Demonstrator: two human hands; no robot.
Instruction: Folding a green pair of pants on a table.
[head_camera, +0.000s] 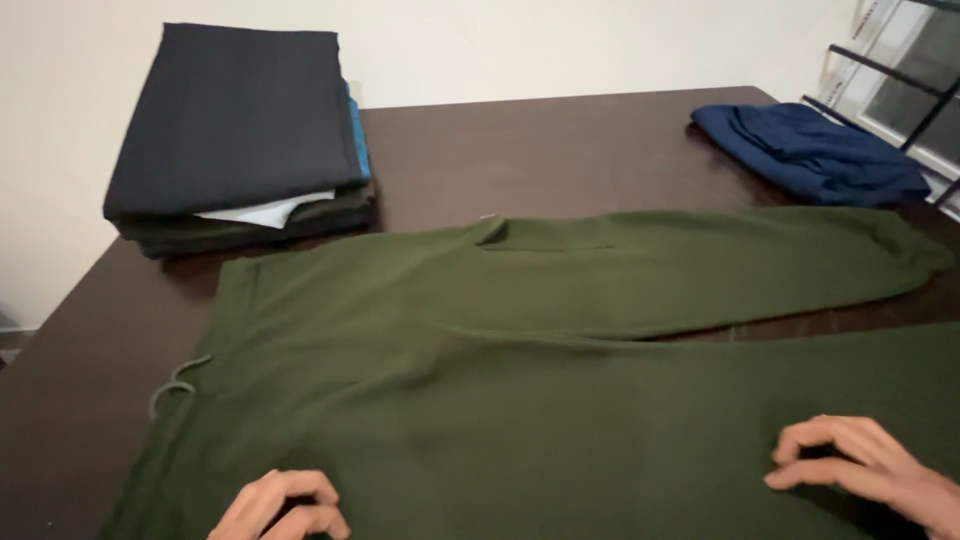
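Observation:
A pair of olive green sweatpants (520, 370) lies spread flat on a dark brown table (560, 140), waistband to the left, both legs running right. A green drawstring loop (175, 385) hangs off the waistband. My left hand (285, 505) rests on the near edge of the fabric by the waist, fingers curled under. My right hand (865, 465) lies on the near leg with its fingertips bent and pinching at the cloth.
A stack of folded dark garments (235, 130) with blue and white layers sits at the far left. A crumpled navy blue garment (815, 150) lies at the far right. A cream wall runs behind; a black window frame (900, 75) is at the right.

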